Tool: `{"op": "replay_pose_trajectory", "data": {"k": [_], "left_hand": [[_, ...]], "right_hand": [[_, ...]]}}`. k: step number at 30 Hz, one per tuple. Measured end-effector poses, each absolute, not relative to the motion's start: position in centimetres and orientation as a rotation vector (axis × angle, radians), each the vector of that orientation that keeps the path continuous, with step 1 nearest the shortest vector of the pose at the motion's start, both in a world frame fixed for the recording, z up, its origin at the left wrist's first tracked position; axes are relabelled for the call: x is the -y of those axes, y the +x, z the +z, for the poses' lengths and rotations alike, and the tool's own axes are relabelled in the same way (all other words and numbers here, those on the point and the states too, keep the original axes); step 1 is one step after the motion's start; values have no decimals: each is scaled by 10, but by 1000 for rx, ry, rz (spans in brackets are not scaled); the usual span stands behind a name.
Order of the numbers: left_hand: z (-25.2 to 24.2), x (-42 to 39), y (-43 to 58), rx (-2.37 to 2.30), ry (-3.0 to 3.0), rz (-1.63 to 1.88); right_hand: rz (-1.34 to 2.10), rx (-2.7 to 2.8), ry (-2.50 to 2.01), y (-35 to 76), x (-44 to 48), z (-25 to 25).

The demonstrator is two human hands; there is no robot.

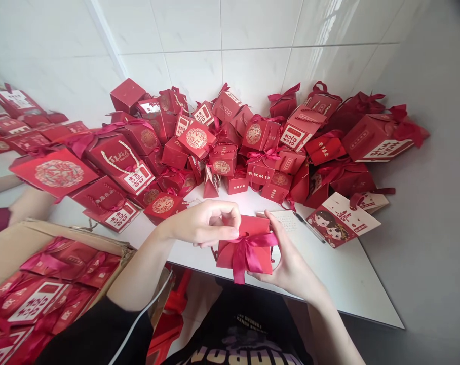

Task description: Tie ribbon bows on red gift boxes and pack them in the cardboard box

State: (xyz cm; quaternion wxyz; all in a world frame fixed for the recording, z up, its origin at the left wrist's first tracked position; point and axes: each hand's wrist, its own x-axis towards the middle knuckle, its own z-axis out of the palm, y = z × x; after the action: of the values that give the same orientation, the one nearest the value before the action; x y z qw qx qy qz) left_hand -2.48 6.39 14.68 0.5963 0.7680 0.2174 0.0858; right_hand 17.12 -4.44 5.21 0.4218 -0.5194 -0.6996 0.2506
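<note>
A small red gift box [253, 253] with a magenta ribbon bow [247, 251] is held just above the white table's near edge [351, 284]. My left hand [205, 223] pinches the top of the box at the ribbon knot, fingers closed. My right hand [291, 263] cups the box from the right and underneath. A large heap of red gift boxes [230, 147] covers the far half of the table, against the tiled wall.
A cardboard carton [36, 284] full of red ribboned boxes stands at my lower left. A pen [309, 227] and a notepad [286, 220] lie behind the held box. A flat card with cartoon figures [338, 220] lies at the right. Another person's arm [21, 203] shows at the far left.
</note>
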Motion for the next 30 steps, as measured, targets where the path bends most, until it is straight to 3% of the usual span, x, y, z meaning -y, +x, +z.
{"op": "replay_pose_trajectory", "data": {"k": [10, 24, 30], "left_hand": [[168, -68, -18, -581, 2549, 146], [159, -66, 50, -467, 1870, -278], [143, -62, 66, -474, 1920, -156]], "right_hand": [[598, 1746, -1304, 180, 48, 51], [536, 1636, -1360, 216, 81, 37], [450, 1616, -1388, 235, 92, 32]]}}
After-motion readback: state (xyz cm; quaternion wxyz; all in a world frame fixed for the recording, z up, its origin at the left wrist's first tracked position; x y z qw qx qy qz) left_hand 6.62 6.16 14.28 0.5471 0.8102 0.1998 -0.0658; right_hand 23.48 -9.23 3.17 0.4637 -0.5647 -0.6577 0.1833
